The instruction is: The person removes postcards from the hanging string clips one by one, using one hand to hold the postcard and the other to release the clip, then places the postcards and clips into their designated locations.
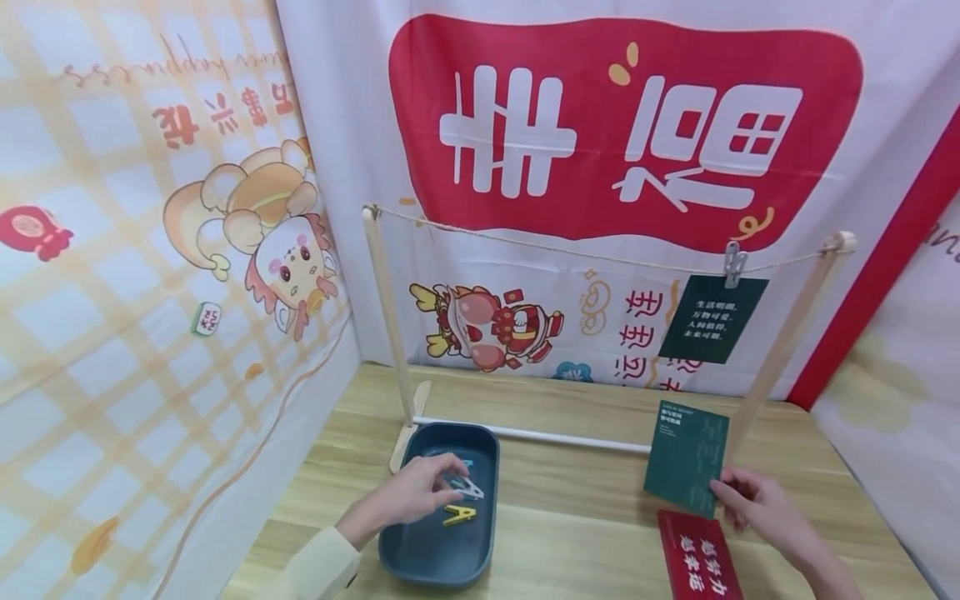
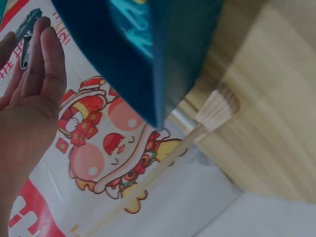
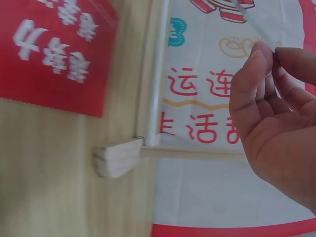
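Above the dark blue tray (image 1: pixel 438 575), my left hand (image 1: pixel 408 496) pinches a grey clothespin (image 2: pixel 28 30) between thumb and fingertips. A yellow clothespin (image 1: pixel 459 515) lies in the tray below, with a blue one (image 1: pixel 468 464) partly hidden behind the hand. My right hand (image 1: pixel 761 504) pinches a dark green card (image 1: pixel 686 458) by its lower right edge, holding it off the table. In the right wrist view the card shows only as a thin edge. Over it, another green card (image 1: pixel 716 321) hangs from the string (image 1: pixel 525 240) by a grey clothespin (image 1: pixel 734 271).
The string spans two wooden posts (image 1: pixel 787 342) joined low down by a white rod (image 1: pixel 570 437). A red card (image 1: pixel 697 554) with white writing lies on the wooden table (image 1: pixel 573 525) under my right hand. Printed cloth (image 1: pixel 337 83) hangs behind and at the sides.
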Available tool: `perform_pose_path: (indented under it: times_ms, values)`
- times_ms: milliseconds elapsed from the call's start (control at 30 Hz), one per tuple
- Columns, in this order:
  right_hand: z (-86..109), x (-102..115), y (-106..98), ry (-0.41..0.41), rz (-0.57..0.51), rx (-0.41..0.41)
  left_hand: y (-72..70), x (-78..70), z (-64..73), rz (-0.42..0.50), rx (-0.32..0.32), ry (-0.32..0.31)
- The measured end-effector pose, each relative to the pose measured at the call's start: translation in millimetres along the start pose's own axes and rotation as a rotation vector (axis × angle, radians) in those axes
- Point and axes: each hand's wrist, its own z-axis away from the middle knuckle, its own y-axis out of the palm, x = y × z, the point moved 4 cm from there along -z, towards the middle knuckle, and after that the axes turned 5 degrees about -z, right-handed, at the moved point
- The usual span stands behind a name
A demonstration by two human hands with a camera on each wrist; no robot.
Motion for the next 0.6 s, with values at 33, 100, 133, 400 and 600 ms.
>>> perform_pose_path:
  times_ms: [33,100,133,400,600]
  values:
    - [1.0,-3.3,1.9,0.011,-0.012,0.001,2.2,3.1,3.2,0.002,0.004,-0.014]
    - [2.7,-9.0,5.3,0.018,-0.032,0.008,7.6,9.1,9.3,0.021,0.020,-0.036]
    - [3.1,-11.1,5.9,0.018,-0.036,0.010,9.9,11.1,10.9,0.031,0.025,-0.040]
    - [5.3,-29.2,8.8,0.022,-0.055,0.057,25.4,23.6,19.9,0.062,0.031,-0.072]
    - [12.9,-55.4,8.6,0.076,-0.183,0.187,35.3,30.1,24.8,0.044,0.042,-0.079]
